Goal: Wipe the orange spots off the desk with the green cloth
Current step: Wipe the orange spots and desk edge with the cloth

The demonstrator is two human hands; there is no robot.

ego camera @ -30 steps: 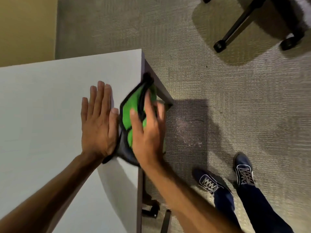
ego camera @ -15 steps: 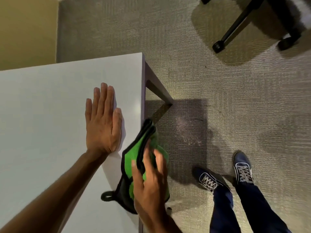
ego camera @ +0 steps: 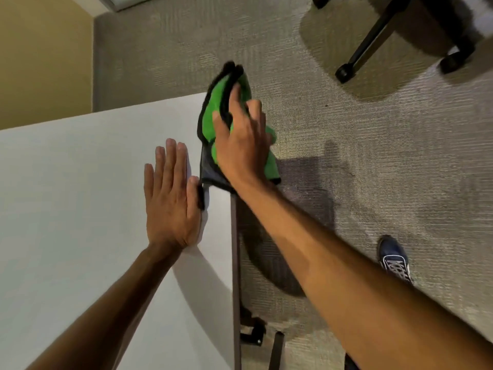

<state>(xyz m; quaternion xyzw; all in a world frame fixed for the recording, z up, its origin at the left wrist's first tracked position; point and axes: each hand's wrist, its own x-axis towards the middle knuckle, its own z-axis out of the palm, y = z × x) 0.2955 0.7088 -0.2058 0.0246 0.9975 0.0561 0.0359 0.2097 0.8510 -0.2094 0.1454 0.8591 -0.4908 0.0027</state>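
The green cloth (ego camera: 213,116), edged in black, lies crumpled over the far right corner of the white desk (ego camera: 80,182), part of it hanging past the edge. My right hand (ego camera: 240,145) presses down on the cloth with fingers spread. My left hand (ego camera: 170,198) rests flat on the desk just left of the cloth, thumb touching its black loop. No orange spots show on the visible desk surface.
The desk's right edge (ego camera: 234,263) drops to grey carpet. An office chair base with castors (ego camera: 373,46) stands at the far right. My shoe (ego camera: 394,260) is on the carpet. A yellow wall (ego camera: 40,49) stands at the far left.
My right hand has pushed the cloth away from me along the desk's right edge to the far corner. The left hand has stayed flat on the desk.
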